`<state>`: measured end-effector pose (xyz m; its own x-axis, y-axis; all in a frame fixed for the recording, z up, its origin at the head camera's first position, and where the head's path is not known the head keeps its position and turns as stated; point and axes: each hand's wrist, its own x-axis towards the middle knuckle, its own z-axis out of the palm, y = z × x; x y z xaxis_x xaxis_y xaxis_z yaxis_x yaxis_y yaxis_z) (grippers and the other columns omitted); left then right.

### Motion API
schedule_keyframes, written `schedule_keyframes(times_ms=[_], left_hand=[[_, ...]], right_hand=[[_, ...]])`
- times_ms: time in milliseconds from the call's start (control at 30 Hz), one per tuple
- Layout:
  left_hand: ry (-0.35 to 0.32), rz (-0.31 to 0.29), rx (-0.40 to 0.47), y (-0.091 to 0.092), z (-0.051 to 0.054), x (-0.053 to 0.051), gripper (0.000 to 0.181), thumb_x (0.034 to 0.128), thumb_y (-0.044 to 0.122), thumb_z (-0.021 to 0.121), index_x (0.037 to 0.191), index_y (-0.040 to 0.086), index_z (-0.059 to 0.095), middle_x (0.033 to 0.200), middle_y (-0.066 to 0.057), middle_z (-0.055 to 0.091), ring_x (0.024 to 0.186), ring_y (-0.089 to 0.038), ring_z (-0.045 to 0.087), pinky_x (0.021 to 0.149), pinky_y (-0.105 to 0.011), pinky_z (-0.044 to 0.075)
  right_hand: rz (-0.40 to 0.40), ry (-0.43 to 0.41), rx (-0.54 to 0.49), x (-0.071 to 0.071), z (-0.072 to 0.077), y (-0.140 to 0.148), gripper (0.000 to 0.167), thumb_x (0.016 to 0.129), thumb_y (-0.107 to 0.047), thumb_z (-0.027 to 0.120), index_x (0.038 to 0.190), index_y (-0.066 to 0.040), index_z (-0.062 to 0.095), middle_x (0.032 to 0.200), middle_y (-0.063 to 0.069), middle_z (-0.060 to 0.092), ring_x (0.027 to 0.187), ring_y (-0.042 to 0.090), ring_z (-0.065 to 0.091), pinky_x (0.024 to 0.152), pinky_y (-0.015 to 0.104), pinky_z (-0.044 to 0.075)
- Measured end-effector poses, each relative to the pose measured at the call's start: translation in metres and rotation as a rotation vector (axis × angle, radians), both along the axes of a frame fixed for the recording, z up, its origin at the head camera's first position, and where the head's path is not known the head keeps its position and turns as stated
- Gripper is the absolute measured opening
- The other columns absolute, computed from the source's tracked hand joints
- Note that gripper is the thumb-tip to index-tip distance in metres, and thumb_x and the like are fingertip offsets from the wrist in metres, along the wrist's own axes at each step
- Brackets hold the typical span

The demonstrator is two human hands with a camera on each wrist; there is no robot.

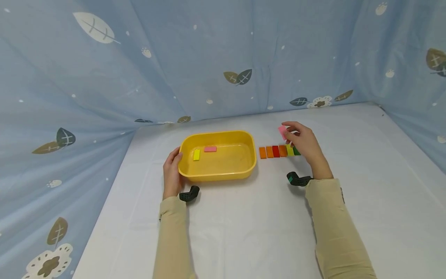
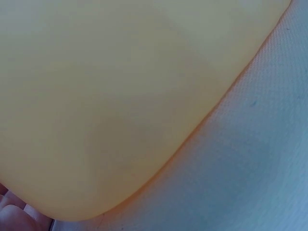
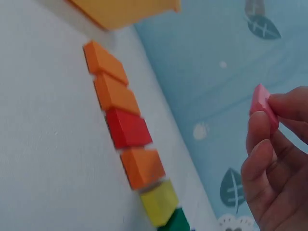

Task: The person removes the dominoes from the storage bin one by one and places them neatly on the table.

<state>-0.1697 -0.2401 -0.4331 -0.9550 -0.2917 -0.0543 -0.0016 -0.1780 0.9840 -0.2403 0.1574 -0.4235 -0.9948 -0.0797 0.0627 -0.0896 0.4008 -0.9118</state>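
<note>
Between the fingertips and thumb of my right hand (image 1: 304, 143) is a small pink block (image 1: 282, 132), raised above the table. Below it a row of flat blocks lies side by side: orange blocks (image 3: 108, 62), a red block (image 1: 276, 151), a yellow block (image 1: 290, 150) and a green block (image 1: 297, 150), partly covered by the hand. My left hand (image 1: 172, 172) grips the left end of a yellow plastic tub (image 1: 217, 177), thumb at the rim. Inside the tub lie a yellow block (image 1: 196, 155) and another pink block (image 1: 210, 148).
A white cloth (image 1: 244, 232) covers the table. Blue leaf-patterned fabric (image 1: 195, 58) hangs behind and at the sides. Black wrist cameras (image 1: 189, 193) sit on both wrists. The tub's wall fills most of the left wrist view.
</note>
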Motion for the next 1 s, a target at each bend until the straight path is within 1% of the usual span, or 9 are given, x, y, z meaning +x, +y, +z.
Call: schedule_keyframes(times_ms=[133,333,400,533,600,667,733,900,1000], left_hand=[[0.004,-0.004,-0.012,0.001,0.002,0.001,0.038,0.0918,0.022,0.049,0.128,0.010,0.048,0.131,-0.004,0.043,0.120,-0.025,0.041,0.098,-0.033,0.036],[0.001,0.005,-0.001,-0.001,-0.004,-0.003,0.037,0.0911,0.024,0.050,0.127,0.012,0.049,0.130,-0.003,0.044,0.118,-0.022,0.043,0.097,-0.030,0.038],[-0.007,0.012,0.002,-0.002,-0.008,-0.005,0.037,0.0905,0.026,0.051,0.125,0.015,0.051,0.129,-0.001,0.045,0.117,-0.020,0.044,0.095,-0.028,0.039],[-0.007,0.025,-0.010,-0.005,-0.016,-0.009,0.037,0.0888,0.031,0.054,0.124,0.018,0.052,0.127,0.002,0.046,0.114,-0.015,0.046,0.092,-0.023,0.041],[-0.002,0.025,-0.017,-0.006,-0.018,-0.010,0.038,0.0882,0.033,0.054,0.124,0.019,0.052,0.127,0.003,0.046,0.114,-0.015,0.046,0.092,-0.022,0.041],[-0.005,0.024,-0.022,-0.005,-0.016,-0.009,0.038,0.0885,0.032,0.054,0.124,0.019,0.051,0.127,0.002,0.046,0.114,-0.016,0.046,0.092,-0.023,0.041],[-0.006,0.022,-0.025,-0.005,-0.016,-0.009,0.038,0.0886,0.032,0.053,0.124,0.019,0.051,0.128,0.002,0.046,0.114,-0.016,0.046,0.092,-0.024,0.041],[0.001,0.023,-0.022,-0.006,-0.020,-0.010,0.038,0.0874,0.034,0.055,0.123,0.020,0.052,0.127,0.003,0.047,0.113,-0.015,0.047,0.091,-0.023,0.042],[0.008,0.022,-0.007,-0.006,-0.020,-0.011,0.039,0.0874,0.034,0.055,0.123,0.019,0.052,0.127,0.002,0.046,0.114,-0.016,0.046,0.091,-0.023,0.042]], right_hand=[[-0.013,-0.017,0.042,0.004,0.002,0.009,0.042,0.089,-0.037,0.049,0.128,-0.019,0.048,0.110,0.012,0.049,0.076,0.028,0.052,0.062,0.037,0.050],[-0.044,-0.042,0.087,0.002,-0.006,0.022,0.043,0.091,-0.036,0.047,0.130,-0.017,0.046,0.111,0.010,0.050,0.076,0.030,0.052,0.061,0.033,0.049],[-0.071,-0.050,0.114,-0.004,-0.017,0.030,0.044,0.090,-0.040,0.046,0.129,-0.022,0.046,0.112,0.009,0.050,0.077,0.027,0.052,0.060,0.030,0.047],[-0.152,-0.059,0.188,-0.023,-0.053,0.049,0.046,0.086,-0.054,0.041,0.128,-0.036,0.045,0.114,0.002,0.050,0.084,0.020,0.050,0.065,0.028,0.044],[-0.194,-0.064,0.199,-0.032,-0.071,0.058,0.047,0.084,-0.058,0.039,0.127,-0.039,0.045,0.114,-0.001,0.050,0.087,0.019,0.049,0.070,0.029,0.044],[-0.210,-0.073,0.188,-0.034,-0.078,0.065,0.049,0.084,-0.058,0.038,0.128,-0.038,0.044,0.114,0.001,0.049,0.086,0.021,0.050,0.070,0.032,0.045],[-0.230,-0.093,0.178,-0.027,-0.069,0.064,0.050,0.086,-0.056,0.038,0.130,-0.033,0.044,0.114,0.003,0.050,0.082,0.019,0.051,0.069,0.031,0.044],[-0.297,-0.159,0.165,0.003,-0.024,0.052,0.045,0.092,-0.038,0.041,0.131,-0.016,0.045,0.114,0.013,0.049,0.085,0.021,0.049,0.068,0.028,0.043],[-0.326,-0.189,0.154,0.010,-0.019,0.053,0.044,0.093,-0.032,0.040,0.133,-0.013,0.043,0.117,0.016,0.047,0.092,0.025,0.046,0.071,0.028,0.041]])
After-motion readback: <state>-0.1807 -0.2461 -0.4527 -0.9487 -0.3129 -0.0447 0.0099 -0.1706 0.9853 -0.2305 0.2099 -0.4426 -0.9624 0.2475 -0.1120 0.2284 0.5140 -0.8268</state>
